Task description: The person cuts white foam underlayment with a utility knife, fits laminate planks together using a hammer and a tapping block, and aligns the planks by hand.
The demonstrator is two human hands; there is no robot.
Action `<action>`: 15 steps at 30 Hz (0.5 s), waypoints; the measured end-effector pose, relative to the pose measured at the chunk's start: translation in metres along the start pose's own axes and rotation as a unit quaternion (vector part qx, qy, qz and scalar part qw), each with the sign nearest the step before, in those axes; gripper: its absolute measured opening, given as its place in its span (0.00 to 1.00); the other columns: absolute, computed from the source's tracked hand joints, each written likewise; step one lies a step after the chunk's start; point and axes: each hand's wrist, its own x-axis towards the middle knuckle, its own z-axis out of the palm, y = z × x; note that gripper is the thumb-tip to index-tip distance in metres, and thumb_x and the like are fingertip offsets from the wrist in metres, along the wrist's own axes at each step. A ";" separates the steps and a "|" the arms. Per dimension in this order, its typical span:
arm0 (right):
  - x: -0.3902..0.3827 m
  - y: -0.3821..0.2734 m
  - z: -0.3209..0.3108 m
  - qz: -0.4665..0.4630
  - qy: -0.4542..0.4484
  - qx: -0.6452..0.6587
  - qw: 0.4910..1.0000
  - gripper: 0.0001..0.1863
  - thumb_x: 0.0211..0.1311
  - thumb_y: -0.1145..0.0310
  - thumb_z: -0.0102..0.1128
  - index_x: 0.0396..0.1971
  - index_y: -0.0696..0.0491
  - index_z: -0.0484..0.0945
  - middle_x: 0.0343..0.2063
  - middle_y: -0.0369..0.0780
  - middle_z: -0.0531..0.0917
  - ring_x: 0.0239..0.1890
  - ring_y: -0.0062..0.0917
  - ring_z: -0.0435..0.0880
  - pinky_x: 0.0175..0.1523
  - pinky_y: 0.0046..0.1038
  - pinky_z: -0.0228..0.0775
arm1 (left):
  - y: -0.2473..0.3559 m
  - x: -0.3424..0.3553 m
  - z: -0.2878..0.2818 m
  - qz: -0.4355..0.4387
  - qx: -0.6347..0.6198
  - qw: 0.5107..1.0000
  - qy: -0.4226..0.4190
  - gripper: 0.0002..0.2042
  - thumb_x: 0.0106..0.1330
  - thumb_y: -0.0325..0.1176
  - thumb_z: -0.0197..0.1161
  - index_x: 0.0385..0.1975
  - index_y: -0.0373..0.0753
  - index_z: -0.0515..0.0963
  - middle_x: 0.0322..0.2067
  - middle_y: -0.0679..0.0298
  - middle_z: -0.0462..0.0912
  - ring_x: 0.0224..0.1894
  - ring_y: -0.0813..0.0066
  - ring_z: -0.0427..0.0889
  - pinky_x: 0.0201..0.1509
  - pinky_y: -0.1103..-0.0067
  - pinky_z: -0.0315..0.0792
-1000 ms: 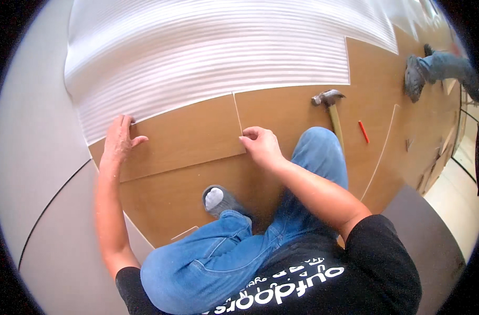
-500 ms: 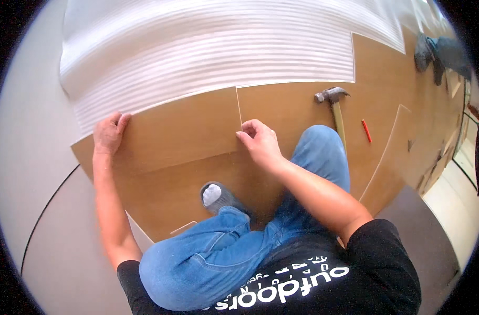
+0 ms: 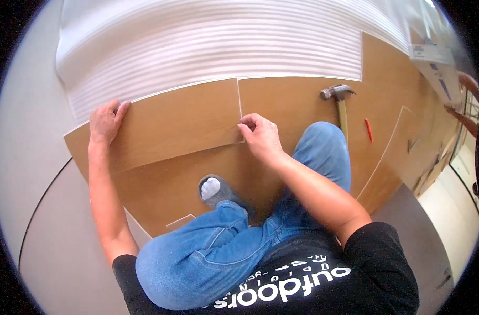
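Observation:
A wood-coloured floor plank (image 3: 181, 115) lies along the white ribbed underlay, end to end with another plank (image 3: 292, 97) on its right. A thin pale gap shows between their ends. My left hand (image 3: 107, 121) grips the far edge of the first plank near its left end, thumb and fingers bent round it. At its right end my right hand (image 3: 260, 135) is closed in a pinch on the plank's end, beside the gap; the fingertips are partly hidden. The plank's near edge lies against the laid flooring (image 3: 166, 184).
White ribbed underlay (image 3: 208, 47) spreads beyond the planks. A claw hammer (image 3: 340, 102) lies right of my right hand, with a red pencil-like stick (image 3: 368, 130) beside it. Another person's arm (image 3: 468, 121) reaches toward a long white box (image 3: 436, 71) at far right. A pale wall (image 3: 29, 115) rises on the left.
At the far right, the other person's feet have gone from view, and a white box and an arm now show there. My hands keep their places on the plank; the view has shifted slightly.

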 end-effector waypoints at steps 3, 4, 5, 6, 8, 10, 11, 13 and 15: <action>0.000 0.001 0.000 0.005 -0.003 -0.001 1.000 0.11 0.65 0.66 0.66 0.41 0.57 0.85 0.38 0.48 0.89 0.42 0.40 0.90 0.50 0.37 0.81 | 0.005 0.000 0.000 0.007 -0.007 1.000 0.008 0.28 0.73 0.59 0.58 0.22 0.38 0.75 0.21 0.52 0.80 0.28 0.45 0.78 0.32 0.58 0.71; 0.001 0.002 0.000 0.004 -0.003 0.000 1.000 0.11 0.65 0.66 0.66 0.41 0.57 0.85 0.38 0.48 0.89 0.42 0.40 0.90 0.50 0.37 0.81 | 0.002 0.000 0.001 0.006 -0.007 1.000 0.007 0.28 0.73 0.59 0.58 0.22 0.38 0.75 0.21 0.52 0.80 0.28 0.45 0.78 0.32 0.58 0.71; 0.001 0.002 0.001 0.004 -0.004 0.000 1.000 0.11 0.65 0.66 0.66 0.41 0.57 0.85 0.38 0.48 0.89 0.42 0.40 0.90 0.50 0.37 0.81 | -0.001 -0.001 0.001 0.011 -0.008 1.000 0.011 0.28 0.73 0.59 0.58 0.22 0.38 0.75 0.20 0.51 0.79 0.28 0.45 0.78 0.31 0.59 0.70; 0.001 0.003 0.002 -0.002 -0.001 -0.003 1.000 0.11 0.65 0.66 0.66 0.41 0.57 0.85 0.37 0.48 0.89 0.42 0.40 0.90 0.50 0.37 0.81 | 0.000 0.001 0.002 0.019 -0.010 1.000 0.015 0.28 0.73 0.58 0.58 0.22 0.38 0.75 0.20 0.51 0.79 0.27 0.45 0.78 0.31 0.59 0.70; 0.002 0.005 0.002 -0.006 0.004 -0.007 1.000 0.11 0.65 0.66 0.66 0.40 0.58 0.85 0.37 0.48 0.89 0.42 0.40 0.90 0.50 0.37 0.81 | 0.003 0.001 0.001 0.014 -0.015 1.000 0.012 0.27 0.73 0.58 0.59 0.22 0.38 0.75 0.20 0.51 0.79 0.27 0.46 0.78 0.31 0.59 0.70; 0.002 0.006 0.003 -0.013 0.008 -0.002 1.000 0.10 0.65 0.66 0.66 0.40 0.58 0.85 0.37 0.49 0.89 0.42 0.41 0.89 0.50 0.37 0.81 | 0.005 0.001 0.002 0.007 -0.019 1.000 0.009 0.27 0.73 0.57 0.59 0.22 0.38 0.75 0.20 0.51 0.79 0.28 0.46 0.79 0.30 0.59 0.71; 0.002 0.007 0.003 -0.012 0.008 -0.003 1.000 0.10 0.65 0.66 0.66 0.40 0.58 0.85 0.37 0.49 0.89 0.42 0.41 0.89 0.50 0.37 0.81 | 0.005 0.001 0.002 0.003 -0.014 1.000 0.013 0.27 0.73 0.58 0.58 0.22 0.38 0.75 0.21 0.51 0.79 0.28 0.46 0.79 0.31 0.59 0.71; 0.001 0.007 0.003 -0.038 0.016 -0.010 0.999 0.11 0.66 0.66 0.65 0.40 0.58 0.84 0.36 0.50 0.89 0.41 0.41 0.89 0.49 0.37 0.81 | 0.003 -0.003 0.006 -0.003 -0.008 1.000 0.012 0.28 0.73 0.58 0.58 0.22 0.38 0.75 0.21 0.50 0.80 0.28 0.45 0.79 0.31 0.59 0.71; 0.001 0.003 0.003 -0.015 0.019 0.006 1.000 0.11 0.66 0.66 0.64 0.40 0.59 0.84 0.36 0.49 0.89 0.41 0.39 0.90 0.49 0.36 0.81 | 0.001 -0.005 0.011 -0.005 0.001 1.000 0.008 0.29 0.75 0.60 0.55 0.22 0.38 0.76 0.22 0.50 0.81 0.29 0.44 0.79 0.32 0.58 0.72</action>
